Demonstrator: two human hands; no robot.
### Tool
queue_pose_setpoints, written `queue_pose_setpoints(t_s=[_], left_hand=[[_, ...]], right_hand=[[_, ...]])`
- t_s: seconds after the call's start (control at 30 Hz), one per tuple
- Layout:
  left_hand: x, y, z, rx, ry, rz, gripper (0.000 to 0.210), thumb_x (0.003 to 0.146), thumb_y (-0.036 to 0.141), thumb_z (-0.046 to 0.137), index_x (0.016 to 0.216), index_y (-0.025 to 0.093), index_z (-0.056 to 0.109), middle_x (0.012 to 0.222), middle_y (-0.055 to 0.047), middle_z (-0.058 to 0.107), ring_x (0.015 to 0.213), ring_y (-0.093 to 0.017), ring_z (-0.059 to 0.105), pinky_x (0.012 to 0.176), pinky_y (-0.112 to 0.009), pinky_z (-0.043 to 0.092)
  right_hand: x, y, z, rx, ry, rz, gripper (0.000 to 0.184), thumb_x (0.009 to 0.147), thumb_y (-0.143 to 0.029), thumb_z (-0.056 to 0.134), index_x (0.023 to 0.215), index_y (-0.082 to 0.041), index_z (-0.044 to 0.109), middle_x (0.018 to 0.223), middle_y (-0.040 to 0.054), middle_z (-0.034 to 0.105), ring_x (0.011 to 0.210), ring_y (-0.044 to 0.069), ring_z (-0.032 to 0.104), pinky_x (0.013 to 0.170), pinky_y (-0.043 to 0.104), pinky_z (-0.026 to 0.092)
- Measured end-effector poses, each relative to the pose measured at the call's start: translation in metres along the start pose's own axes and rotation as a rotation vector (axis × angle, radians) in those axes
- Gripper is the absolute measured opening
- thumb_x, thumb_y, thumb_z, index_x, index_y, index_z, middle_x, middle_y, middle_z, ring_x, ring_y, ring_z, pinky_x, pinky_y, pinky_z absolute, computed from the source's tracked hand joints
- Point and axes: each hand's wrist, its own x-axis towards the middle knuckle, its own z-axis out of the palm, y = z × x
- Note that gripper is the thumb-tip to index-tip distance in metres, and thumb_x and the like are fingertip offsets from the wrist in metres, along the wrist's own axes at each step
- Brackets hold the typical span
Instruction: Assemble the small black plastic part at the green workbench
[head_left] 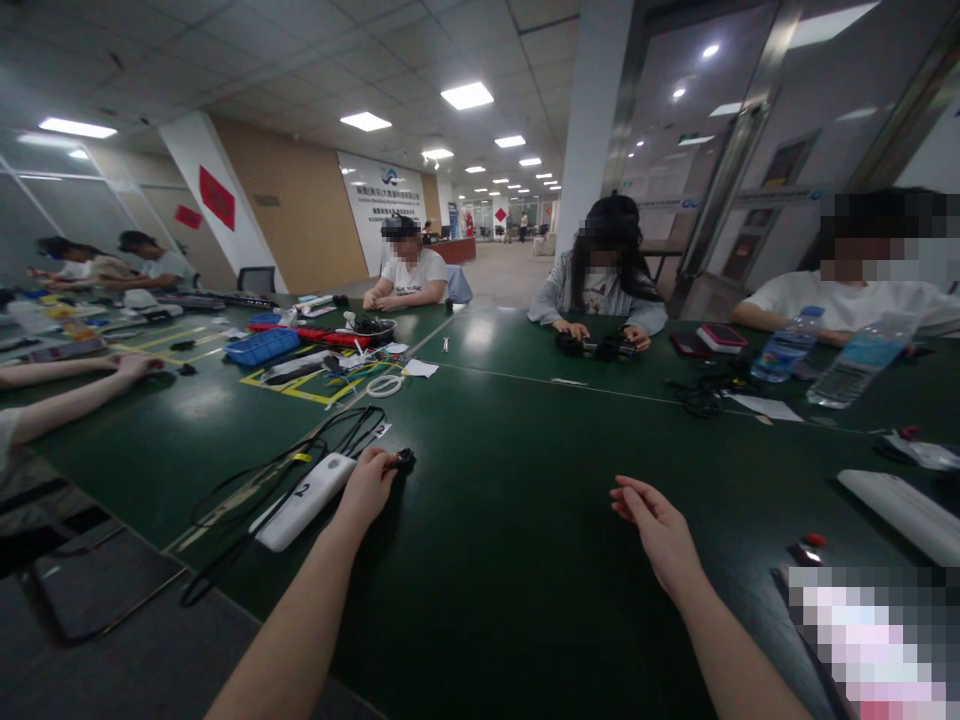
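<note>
My left hand (369, 484) is closed, its fingertips on a small dark object (405, 459) at the table surface. What kind of object it is, I cannot make out. Just left of that wrist lies a white power bank-like block (304, 503) marked "2", with black cables (330, 432) running past it. My right hand (651, 520) hovers over or rests on the green table (510, 560), well to the right. Its fingers are loosely bent and slightly apart, with nothing visible in them.
A blue basket (262, 346), a coiled white cable (385, 386) and tangled wires are farther left. Two plastic bottles (787, 345), a white block (900, 515) and a small red-topped item (814, 545) are at right. Other people sit around the table; one person's hands (600, 335) touch black gear.
</note>
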Motion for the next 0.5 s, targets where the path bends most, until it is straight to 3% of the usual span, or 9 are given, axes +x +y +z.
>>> queue_pose_setpoints(t_s=[0.5], left_hand=[[-0.0019,0.0008,-0.0001,0.039,-0.007,0.022,0.027,0.074,0.02,0.044,0.096,0.02,0.06,0.096,-0.006,0.052,0.086,-0.018,0.055,0.084,-0.031,0.043]], right_hand=[[0.0023,0.004,-0.0006,-0.003,-0.008,-0.018,0.035,0.07,-0.043,0.055,0.1,-0.025,0.06,0.091,0.0027,0.064,0.088,0.023,0.058,0.075,0.037,0.049]])
